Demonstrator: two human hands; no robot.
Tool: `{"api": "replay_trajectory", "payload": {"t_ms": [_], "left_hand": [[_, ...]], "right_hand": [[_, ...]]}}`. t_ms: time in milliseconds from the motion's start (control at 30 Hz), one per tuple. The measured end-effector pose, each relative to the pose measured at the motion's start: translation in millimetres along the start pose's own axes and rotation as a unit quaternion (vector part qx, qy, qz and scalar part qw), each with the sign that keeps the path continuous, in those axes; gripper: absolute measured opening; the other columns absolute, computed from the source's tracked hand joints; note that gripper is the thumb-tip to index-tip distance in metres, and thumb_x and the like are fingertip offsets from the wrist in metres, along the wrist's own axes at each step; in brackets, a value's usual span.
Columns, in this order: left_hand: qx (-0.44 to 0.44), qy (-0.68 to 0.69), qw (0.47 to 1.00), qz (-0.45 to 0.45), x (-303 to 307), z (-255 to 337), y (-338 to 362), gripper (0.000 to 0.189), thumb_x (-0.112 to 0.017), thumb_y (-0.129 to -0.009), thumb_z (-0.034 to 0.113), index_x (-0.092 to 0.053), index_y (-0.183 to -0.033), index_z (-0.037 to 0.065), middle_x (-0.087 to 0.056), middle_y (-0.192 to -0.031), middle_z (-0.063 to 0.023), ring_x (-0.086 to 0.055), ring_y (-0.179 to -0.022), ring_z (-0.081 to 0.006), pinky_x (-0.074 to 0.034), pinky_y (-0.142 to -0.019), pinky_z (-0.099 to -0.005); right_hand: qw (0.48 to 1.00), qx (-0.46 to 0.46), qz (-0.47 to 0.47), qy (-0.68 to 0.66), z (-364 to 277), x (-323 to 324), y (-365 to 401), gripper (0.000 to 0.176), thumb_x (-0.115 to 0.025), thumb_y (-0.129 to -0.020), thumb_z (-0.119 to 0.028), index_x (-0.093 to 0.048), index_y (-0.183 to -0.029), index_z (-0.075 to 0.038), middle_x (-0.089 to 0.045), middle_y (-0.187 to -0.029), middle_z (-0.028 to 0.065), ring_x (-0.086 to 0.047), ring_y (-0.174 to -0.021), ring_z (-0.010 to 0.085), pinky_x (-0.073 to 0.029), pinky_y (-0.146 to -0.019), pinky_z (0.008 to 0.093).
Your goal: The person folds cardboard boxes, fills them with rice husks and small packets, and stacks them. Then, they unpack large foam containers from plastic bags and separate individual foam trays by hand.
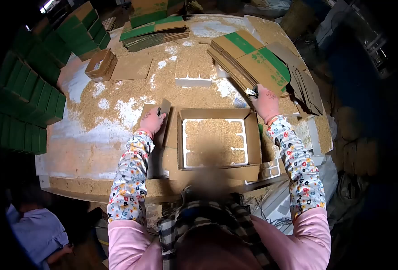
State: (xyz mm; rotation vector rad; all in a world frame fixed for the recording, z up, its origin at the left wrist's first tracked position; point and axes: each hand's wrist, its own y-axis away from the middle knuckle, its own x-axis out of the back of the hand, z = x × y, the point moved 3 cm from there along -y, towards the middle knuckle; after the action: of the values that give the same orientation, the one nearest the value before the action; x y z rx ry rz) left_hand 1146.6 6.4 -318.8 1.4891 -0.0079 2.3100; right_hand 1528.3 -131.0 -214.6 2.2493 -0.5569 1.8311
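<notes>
Gripping a cardboard piece with the left hand, they're clutching a small pale item in the right hand, the packed carton standing open between.

Both arms are held out forward and well apart. The left hand is curled into a grip, with its back turned up and its fingers bent inward, toward the right hand's side. Behind this grip, the left forearm is slanted outward toward the body. The right hand is reached farther forward than the left grip, its fingers closed in a pinch at its inner side. Behind that pinch, the right forearm is angled back and outward, with the wrist kept almost in line.
</notes>
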Motion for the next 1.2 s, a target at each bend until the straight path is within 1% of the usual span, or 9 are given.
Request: {"api": "replay_trajectory", "payload": {"t_ms": [200,433,500,633,733,900,1000,1067,1200], "left_hand": [[-0.112,0.010,0.976,0.184,94,93,25,0.025,-0.060,-0.084,0.022,-0.057,-0.104,0.006,-0.063,-0.096,-0.0196,-0.061,-0.091,-0.0373,-0.049,-0.076,-0.0453],[-0.147,0.106,0.935,0.304,84,85,49,0.031,-0.060,-0.083,0.014,-0.056,-0.111,0.001,-0.060,-0.105,-0.0211,-0.059,-0.092,-0.0387,-0.048,-0.080,-0.0430],[-0.151,0.133,0.926,0.319,85,82,51,0.031,-0.060,-0.083,0.012,-0.056,-0.111,0.001,-0.060,-0.103,-0.0218,-0.058,-0.093,-0.0388,-0.048,-0.081,-0.0427],[-0.226,0.163,0.916,0.288,80,137,60,0.029,-0.061,-0.082,0.012,-0.057,-0.108,0.002,-0.059,-0.101,-0.0209,-0.058,-0.093,-0.0393,-0.048,-0.080,-0.0426],[-0.261,0.187,0.882,0.345,91,169,74,0.025,-0.062,-0.081,0.011,-0.058,-0.104,0.002,-0.058,-0.102,-0.0194,-0.058,-0.090,-0.0383,-0.048,-0.079,-0.0416],[-0.289,0.281,0.881,0.247,114,160,104,0.026,-0.060,-0.076,0.000,-0.059,-0.102,0.003,-0.059,-0.101,-0.0156,-0.058,-0.095,-0.0336,-0.047,-0.084,-0.0397],[-0.476,0.035,0.866,0.147,87,169,131,0.026,-0.062,-0.072,0.002,-0.059,-0.098,0.005,-0.059,-0.103,-0.0109,-0.058,-0.098,-0.0259,-0.045,-0.089,-0.0385],[-0.559,-0.178,0.810,0.018,36,165,144,0.017,-0.059,-0.076,0.009,-0.059,-0.092,0.011,-0.058,-0.097,-0.0069,-0.056,-0.100,-0.0226,-0.039,-0.096,-0.0412],[-0.552,-0.386,0.733,-0.089,-32,137,139,0.015,-0.055,-0.080,0.014,-0.061,-0.093,0.014,-0.059,-0.097,-0.0043,-0.055,-0.104,-0.0208,-0.034,-0.100,-0.0442]], "right_hand": [[0.988,-0.144,-0.055,-0.010,10,0,-15,0.059,-0.066,-0.075,-0.053,-0.066,-0.093,0.003,-0.067,-0.098,0.0186,-0.064,-0.093,0.0316,-0.050,-0.083,0.0382],[0.968,-0.032,0.063,-0.239,15,-5,-3,0.028,-0.060,-0.082,-0.023,-0.064,-0.100,-0.001,-0.063,-0.103,0.0199,-0.058,-0.099,0.0364,-0.045,-0.088,0.0419],[0.943,0.200,0.200,-0.175,-25,6,54,0.025,-0.055,-0.087,-0.023,-0.063,-0.103,-0.005,-0.062,-0.109,0.0173,-0.054,-0.107,0.0337,-0.042,-0.092,0.0421],[0.939,0.296,-0.088,-0.151,-65,-60,128,0.031,-0.052,-0.089,-0.025,-0.058,-0.115,-0.007,-0.052,-0.126,0.0136,-0.048,-0.116,0.0309,-0.038,-0.097,0.0437],[0.962,0.258,-0.011,-0.088,-63,-42,119,0.034,-0.051,-0.091,-0.025,-0.056,-0.119,-0.007,-0.047,-0.131,0.0158,-0.046,-0.119,0.0306,-0.039,-0.095,0.0434],[0.948,0.049,-0.040,-0.311,-32,-17,110,0.030,-0.053,-0.089,-0.020,-0.062,-0.111,-0.002,-0.062,-0.105,0.0223,-0.060,-0.098,0.0366,-0.045,-0.088,0.0395],[0.955,-0.074,0.133,-0.254,-21,36,62,0.021,-0.054,-0.087,-0.018,-0.064,-0.090,0.000,-0.066,-0.081,0.0190,-0.063,-0.081,0.0354,-0.049,-0.075,0.0409],[0.973,-0.120,0.126,-0.149,39,-1,2,0.043,-0.057,-0.087,-0.029,-0.049,-0.113,0.004,-0.058,-0.107,0.0258,-0.056,-0.101,0.0376,-0.044,-0.088,0.0438],[0.950,0.232,0.202,-0.046,-51,63,61,0.066,-0.061,-0.084,-0.032,-0.035,-0.133,0.004,-0.046,-0.127,0.0247,-0.043,-0.118,0.0400,-0.034,-0.101,0.0468]]}}
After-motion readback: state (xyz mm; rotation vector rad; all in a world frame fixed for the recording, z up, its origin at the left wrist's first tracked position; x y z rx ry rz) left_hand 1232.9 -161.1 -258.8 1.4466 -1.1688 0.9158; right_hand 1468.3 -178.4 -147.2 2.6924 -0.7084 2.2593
